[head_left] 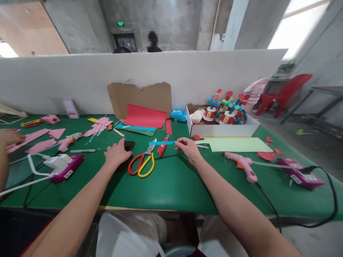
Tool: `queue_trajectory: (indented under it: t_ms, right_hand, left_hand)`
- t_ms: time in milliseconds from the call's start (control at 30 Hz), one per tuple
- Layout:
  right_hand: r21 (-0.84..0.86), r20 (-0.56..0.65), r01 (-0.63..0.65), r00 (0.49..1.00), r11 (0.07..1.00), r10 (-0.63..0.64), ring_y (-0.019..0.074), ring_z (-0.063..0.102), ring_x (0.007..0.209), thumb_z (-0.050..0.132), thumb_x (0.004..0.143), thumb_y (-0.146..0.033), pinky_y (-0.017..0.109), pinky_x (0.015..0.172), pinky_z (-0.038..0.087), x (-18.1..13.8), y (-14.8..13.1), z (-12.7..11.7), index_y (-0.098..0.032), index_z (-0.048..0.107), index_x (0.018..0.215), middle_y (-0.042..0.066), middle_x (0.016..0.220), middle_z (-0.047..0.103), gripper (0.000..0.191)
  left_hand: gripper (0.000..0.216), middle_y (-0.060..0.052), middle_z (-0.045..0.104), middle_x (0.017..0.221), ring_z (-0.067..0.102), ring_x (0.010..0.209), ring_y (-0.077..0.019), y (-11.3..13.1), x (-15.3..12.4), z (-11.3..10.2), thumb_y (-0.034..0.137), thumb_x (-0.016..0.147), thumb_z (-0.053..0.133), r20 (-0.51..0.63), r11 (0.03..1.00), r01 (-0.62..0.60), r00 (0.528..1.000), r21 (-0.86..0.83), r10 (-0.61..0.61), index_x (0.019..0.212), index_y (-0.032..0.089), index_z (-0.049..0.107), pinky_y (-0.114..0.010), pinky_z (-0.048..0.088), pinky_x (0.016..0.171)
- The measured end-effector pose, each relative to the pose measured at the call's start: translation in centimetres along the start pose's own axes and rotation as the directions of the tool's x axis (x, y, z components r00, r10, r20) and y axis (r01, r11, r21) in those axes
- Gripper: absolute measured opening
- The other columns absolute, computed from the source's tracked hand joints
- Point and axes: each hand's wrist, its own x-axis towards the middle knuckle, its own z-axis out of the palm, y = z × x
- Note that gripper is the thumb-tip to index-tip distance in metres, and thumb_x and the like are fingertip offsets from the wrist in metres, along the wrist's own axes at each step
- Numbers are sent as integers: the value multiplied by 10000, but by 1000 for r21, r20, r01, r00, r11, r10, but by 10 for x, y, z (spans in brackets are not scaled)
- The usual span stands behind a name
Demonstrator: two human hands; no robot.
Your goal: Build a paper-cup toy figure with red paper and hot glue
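Note:
My right hand [188, 148] pinches the end of a thin blue paper strip [161, 143], held level just above the green table [171, 182], together with a dark green strip [175, 129] standing upright. My left hand [117, 153] rests curled over a black phone [129, 145] on the table. Scissors [143, 162] with red and yellow handles lie between my hands. A red utility knife [163, 148] lies under the blue strip.
A white box [222, 129] of paper-cup figures stands at the back right, with a pale green sheet [235, 144] before it. A pink glue gun [242, 165] and purple power strips [300, 174] lie right. Red paper [146, 116] and cardboard sit behind. Another person's hand [10, 137] is far left.

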Motion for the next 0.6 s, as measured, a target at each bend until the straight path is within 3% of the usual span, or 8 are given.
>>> queue_trajectory:
  t_ms: [100,167,333,467,600]
  right_hand:
    - [-17,-1,-7,1000,1000,7,104,566,498,819,515,-373,252,569,484,1,0,-1,-184,629,629,-47,525,593,291]
    - [-29,0,-16,1000,999,16,103,562,496,817,523,-374,251,564,484,1,0,-2,-184,624,625,-47,527,588,290]
    - [-85,12,-32,999,996,33,98,560,487,805,550,-380,241,540,472,2,1,-4,-180,610,635,-38,567,603,292]
    - [-108,31,-29,999,994,33,103,563,490,794,565,-388,244,537,474,2,2,-4,-182,611,647,-33,579,604,287]
    - [-120,22,-26,999,992,29,105,559,494,798,561,-390,240,527,472,3,2,-5,-184,618,645,-40,549,582,287]
  left_hand:
    - [770,-237,554,1300,513,1143,-493,-3,-1,-2,467,735,537,23,998,-58,998,9,58,1436,210,348,-617,403,862]
    - [737,-209,567,1301,524,1165,-450,-16,0,-4,508,761,494,36,985,-161,986,-57,163,1420,203,364,-587,414,899]
    - [594,-132,617,1252,576,1144,-306,-70,-6,-14,583,825,334,-145,847,-459,888,-268,436,1227,180,503,-426,451,966]
    - [492,-129,621,1259,503,1252,-294,-102,-30,-19,513,886,307,-153,803,-547,837,-235,525,1150,184,561,-444,367,1062]
    - [468,-111,598,1311,429,1328,-273,-105,-50,-21,477,911,311,-156,790,-585,811,-182,564,1165,194,583,-431,304,1111]
